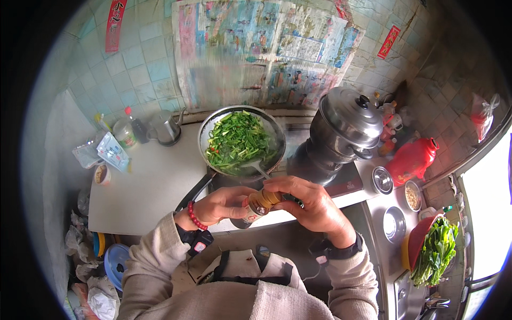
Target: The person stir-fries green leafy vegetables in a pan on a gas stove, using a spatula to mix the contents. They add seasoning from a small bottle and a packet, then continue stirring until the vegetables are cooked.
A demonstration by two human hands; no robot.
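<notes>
My left hand (220, 208), with a red bead bracelet at its wrist, grips a small labelled bottle (255, 214) with dark contents, tilted in front of the stove. The fingers of my right hand (306, 200) close around its yellow-brown cap (270, 197). Just beyond both hands is a wok (203, 140) of chopped green vegetables (240, 138) with a few red bits, steaming lightly. A metal spatula (256, 165) rests in it. Its handle runs back behind my right hand, and I cannot tell whether that hand touches it. The wok's black handle (196, 192) points toward my left forearm.
A lidded steel pot (340, 136) stands right of the wok. Leftward on the white counter (152, 192) are a metal kettle (165, 128), a dark bottle (138, 127) and a cup (102, 175). Rightward are steel bowls (394, 224), a red container (412, 160) and leafy greens (436, 252).
</notes>
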